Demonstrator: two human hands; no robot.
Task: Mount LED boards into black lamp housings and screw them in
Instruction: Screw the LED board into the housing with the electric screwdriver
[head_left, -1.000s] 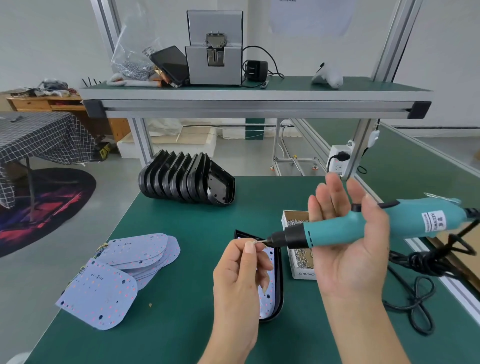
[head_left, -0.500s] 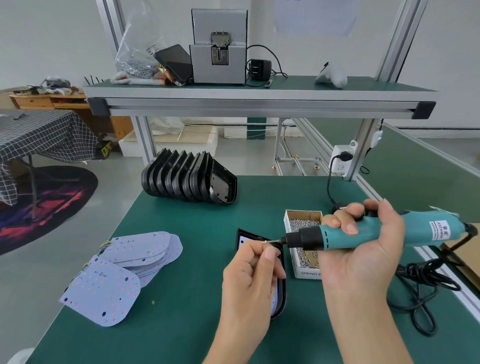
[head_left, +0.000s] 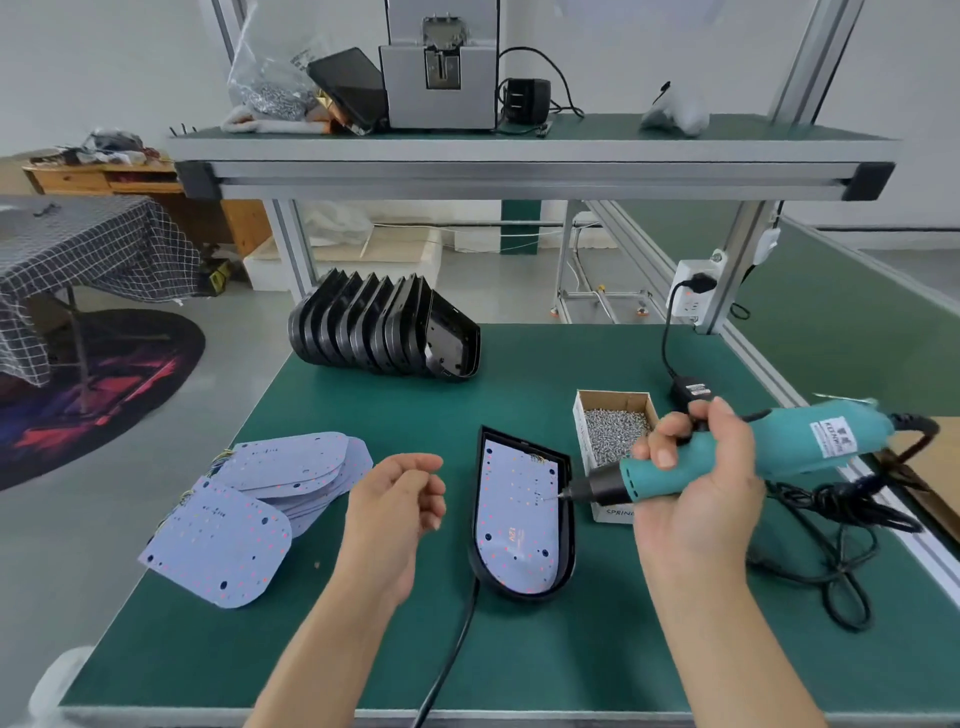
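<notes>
A black lamp housing (head_left: 567, 525) lies flat at the table's middle with a pale blue LED board (head_left: 511, 525) seated inside. My right hand (head_left: 696, 499) grips a teal electric screwdriver (head_left: 753, 452); its bit carries a small screw and hovers over the board's right side. My left hand (head_left: 397, 501) floats left of the housing, fingers loosely curled, holding nothing. A cardboard box of screws (head_left: 613, 431) sits right of the housing, partly behind the driver.
A row of black housings (head_left: 384, 330) stands at the table's back. Loose LED boards (head_left: 254, 509) are stacked at the left. The driver's black cable (head_left: 841, 551) coils at the right. An overhead shelf (head_left: 519, 156) carries a grey machine.
My left hand let go of the screw at the bit and drew back to the left. The screwdriver came down toward the board, and my right fingers closed around it.
</notes>
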